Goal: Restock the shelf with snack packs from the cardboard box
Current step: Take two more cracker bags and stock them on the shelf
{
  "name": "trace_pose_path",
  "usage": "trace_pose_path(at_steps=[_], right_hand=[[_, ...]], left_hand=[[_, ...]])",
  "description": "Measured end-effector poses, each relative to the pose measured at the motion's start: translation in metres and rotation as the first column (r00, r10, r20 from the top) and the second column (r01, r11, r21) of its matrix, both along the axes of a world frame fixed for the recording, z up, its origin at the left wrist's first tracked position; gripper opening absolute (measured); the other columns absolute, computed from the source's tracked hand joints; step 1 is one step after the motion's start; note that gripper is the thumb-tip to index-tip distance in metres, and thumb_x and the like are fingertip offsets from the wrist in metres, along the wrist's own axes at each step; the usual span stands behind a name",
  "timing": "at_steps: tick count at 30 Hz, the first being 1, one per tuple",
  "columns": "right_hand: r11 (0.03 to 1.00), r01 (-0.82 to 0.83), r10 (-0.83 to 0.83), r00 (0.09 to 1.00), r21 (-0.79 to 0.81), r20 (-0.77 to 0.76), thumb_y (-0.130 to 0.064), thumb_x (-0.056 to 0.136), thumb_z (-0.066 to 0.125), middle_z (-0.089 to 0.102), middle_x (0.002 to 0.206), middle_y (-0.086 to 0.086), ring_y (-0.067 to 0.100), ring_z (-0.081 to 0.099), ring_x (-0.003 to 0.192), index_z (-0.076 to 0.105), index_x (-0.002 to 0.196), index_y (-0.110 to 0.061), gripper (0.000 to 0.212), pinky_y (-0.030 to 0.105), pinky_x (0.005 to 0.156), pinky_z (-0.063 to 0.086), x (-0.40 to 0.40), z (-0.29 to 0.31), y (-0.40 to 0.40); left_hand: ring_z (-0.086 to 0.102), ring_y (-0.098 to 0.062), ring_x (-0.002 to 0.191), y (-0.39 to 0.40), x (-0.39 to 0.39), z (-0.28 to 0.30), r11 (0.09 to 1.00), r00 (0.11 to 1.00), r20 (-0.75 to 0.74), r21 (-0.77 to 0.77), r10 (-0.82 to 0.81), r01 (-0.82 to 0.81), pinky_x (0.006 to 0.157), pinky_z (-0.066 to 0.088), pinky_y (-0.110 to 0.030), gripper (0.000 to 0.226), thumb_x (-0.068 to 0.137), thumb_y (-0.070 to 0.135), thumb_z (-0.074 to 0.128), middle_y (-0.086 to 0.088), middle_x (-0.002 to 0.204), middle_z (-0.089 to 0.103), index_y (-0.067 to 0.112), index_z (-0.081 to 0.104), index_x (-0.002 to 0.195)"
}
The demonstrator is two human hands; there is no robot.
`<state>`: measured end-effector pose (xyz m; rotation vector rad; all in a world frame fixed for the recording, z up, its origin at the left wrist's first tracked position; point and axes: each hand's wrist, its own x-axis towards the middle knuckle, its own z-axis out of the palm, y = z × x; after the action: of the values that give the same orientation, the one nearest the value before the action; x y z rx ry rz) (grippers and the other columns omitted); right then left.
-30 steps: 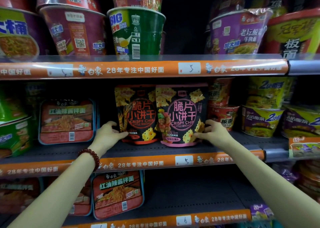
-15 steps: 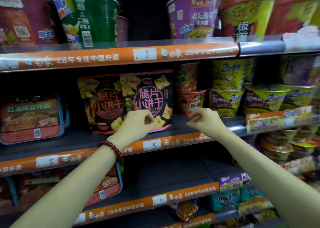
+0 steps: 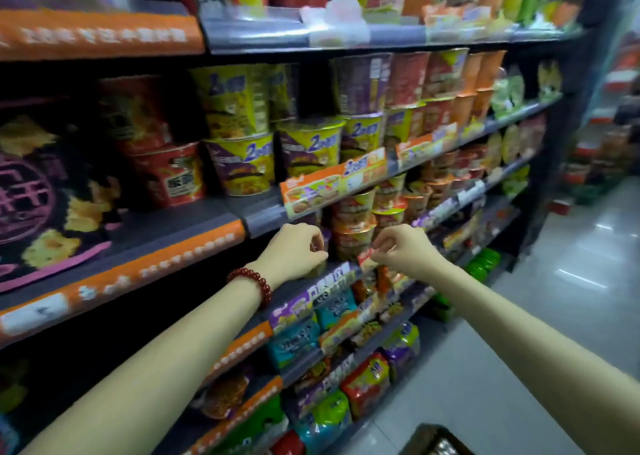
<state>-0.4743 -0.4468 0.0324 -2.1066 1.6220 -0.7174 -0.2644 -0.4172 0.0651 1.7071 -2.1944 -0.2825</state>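
A black and pink crispy chip snack pack [image 3: 38, 195] stands on the middle shelf [image 3: 166, 226] at the far left, blurred. My left hand [image 3: 298, 250], with a red bead bracelet at the wrist, hovers in front of the shelf edge, fingers loosely curled and holding nothing. Close beside it, my right hand [image 3: 401, 250] is loosely curled too and holds nothing. A corner of the cardboard box [image 3: 433, 442] shows on the floor at the bottom edge; its contents are hard to make out.
Yellow and purple noodle cups [image 3: 242, 163] and red cups [image 3: 169, 174] fill the middle shelf to the right of the snack pack. Lower shelves hold bagged noodle packs [image 3: 363, 382]. The grey aisle floor [image 3: 561, 316] runs along the right.
Both hands have let go of the snack packs and drawn back from the shelf. The view has swung right and down, bringing the aisle floor and the box corner into sight.
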Motion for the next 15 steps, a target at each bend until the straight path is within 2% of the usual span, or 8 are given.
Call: trace_pose_path(at_steps=[4,7,10,12,15], right_hand=[[0.975,0.209,-0.208,0.978,0.074,-0.016,-0.026,0.081,0.072,0.071,0.089,0.005,0.016,0.065,0.087,0.07,0.094,-0.009,0.021,0.027,0.077,0.051,-0.074,-0.029,0.007],[0.919,0.368,-0.366,0.93,0.143,-0.035,-0.021,0.08,0.072,0.068,0.082,0.004,0.019,0.066,0.088,0.07,0.089,-0.008,0.017,0.024,0.072,0.047,-0.122,-0.053,0.019],[0.832,0.515,-0.517,0.855,0.205,-0.048,-0.02,0.079,0.072,0.073,0.087,0.008,0.021,0.067,0.09,0.072,0.088,-0.008,0.015,0.025,0.073,0.047,-0.161,-0.082,0.035],[0.759,0.6,-0.609,0.792,0.252,-0.052,-0.02,0.078,0.072,0.074,0.09,0.009,0.02,0.067,0.091,0.073,0.09,-0.01,0.015,0.021,0.072,0.043,-0.179,-0.102,0.049],[0.654,0.686,-0.714,0.699,0.319,-0.04,-0.018,0.08,0.072,0.074,0.092,0.012,0.018,0.067,0.087,0.073,0.094,-0.006,0.019,0.014,0.06,0.037,-0.195,-0.129,0.072]], left_hand=[[0.065,-0.02,0.085,-0.033,-0.068,-0.025,0.985,0.986,0.015,0.053,-0.168,0.167,0.075,0.054,-0.037,0.022,0.088,0.025,0.061,-0.009,0.092,0.07,0.004,0.066,0.093],[0.064,-0.02,0.08,-0.056,-0.116,-0.047,0.954,0.955,0.037,0.076,-0.293,0.29,0.06,0.046,-0.029,0.019,0.088,0.024,0.06,-0.005,0.083,0.067,0.007,0.06,0.081],[0.065,-0.023,0.094,-0.076,-0.16,-0.075,0.903,0.908,0.025,0.122,-0.417,0.411,0.076,0.049,-0.029,0.017,0.086,0.021,0.061,-0.009,0.095,0.07,0.006,0.067,0.091],[0.064,-0.025,0.099,-0.084,-0.186,-0.095,0.861,0.872,0.015,0.165,-0.489,0.481,0.083,0.046,-0.028,0.019,0.085,0.021,0.062,-0.012,0.099,0.071,0.005,0.069,0.094],[0.065,-0.025,0.097,-0.089,-0.224,-0.123,0.787,0.811,-0.001,0.241,-0.585,0.568,0.079,0.044,-0.025,0.018,0.084,0.019,0.063,-0.012,0.097,0.072,0.004,0.069,0.094]])
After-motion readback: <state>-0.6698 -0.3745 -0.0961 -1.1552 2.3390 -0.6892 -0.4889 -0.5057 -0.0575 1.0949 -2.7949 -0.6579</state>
